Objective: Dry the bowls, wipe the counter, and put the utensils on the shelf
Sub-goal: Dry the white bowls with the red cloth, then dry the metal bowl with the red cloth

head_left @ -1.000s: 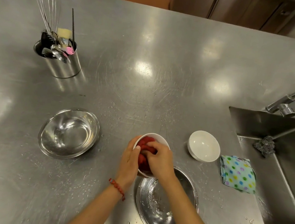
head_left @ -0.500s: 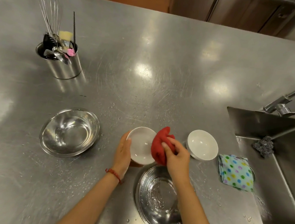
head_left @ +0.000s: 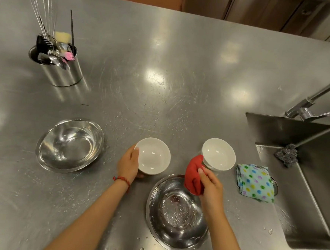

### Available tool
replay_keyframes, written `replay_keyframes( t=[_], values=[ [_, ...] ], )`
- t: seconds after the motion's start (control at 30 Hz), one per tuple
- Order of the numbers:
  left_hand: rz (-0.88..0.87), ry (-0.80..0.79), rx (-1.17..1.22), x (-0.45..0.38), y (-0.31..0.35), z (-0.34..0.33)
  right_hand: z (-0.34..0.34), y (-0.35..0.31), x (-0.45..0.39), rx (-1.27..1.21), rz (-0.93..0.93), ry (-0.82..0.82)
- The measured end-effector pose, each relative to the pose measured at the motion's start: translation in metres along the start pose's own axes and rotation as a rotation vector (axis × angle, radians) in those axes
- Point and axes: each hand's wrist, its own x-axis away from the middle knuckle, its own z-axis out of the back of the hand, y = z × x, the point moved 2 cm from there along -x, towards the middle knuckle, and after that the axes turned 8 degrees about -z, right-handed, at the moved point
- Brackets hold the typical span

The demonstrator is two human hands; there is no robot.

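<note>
1. Upper left of the frame: a steel canister (head_left: 62, 71) stands on the steel table (head_left: 184, 67), holding the utensils (head_left: 53, 51), a whisk, spoons and a pink brush among them. They are not yet on any shelf, and no shelf is in view.
2. Middle left: a steel bowl (head_left: 69, 145) sits upright on the table, apart from the hands, with water drops scattered around it.
3. Lower centre: the left hand (head_left: 128, 164) curls around the near left side of a white bowl (head_left: 153, 156), thumb on the rim. Whether the bowl rests on the table or is lifted cannot be told. The hold probably steadies it for setting down, since its inside looks dry.
4. Bottom centre: a second steel bowl (head_left: 176, 214) lies below both hands, its inside speckled with water, so it likely still needs drying.
5. Centre right: the right hand (head_left: 210, 184) clutches a bunched red cloth (head_left: 194, 175), which touches the near side of another white bowl (head_left: 219, 153), seemingly the next to be dried.
6. Right: a folded dotted cloth (head_left: 256, 182) lies beside the sink (head_left: 312, 195), perhaps kept for wiping the table. A steel scourer (head_left: 286, 154) rests on the sink's ledge.
</note>
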Motion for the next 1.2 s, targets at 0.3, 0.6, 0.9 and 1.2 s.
replay_keyframes(
  t=[0.3,0.6,0.9,1.2],
  values=[
    [0.050,-0.033,0.056,0.011,0.002,0.007,0.019,0.009,0.024,0.225,0.085,-0.039],
    [-0.045,0.022,-0.146,0.094,-0.017,0.020,0.018,0.055,0.040,0.884,0.273,0.054],
    [-0.076,-0.116,-0.050,0.123,-0.038,-0.016,0.010,0.076,0.029,1.235,0.231,0.052],
    [-0.069,0.000,0.017,0.127,-0.042,-0.020,-0.022,0.078,0.020,1.326,0.424,-0.094]
  ],
)
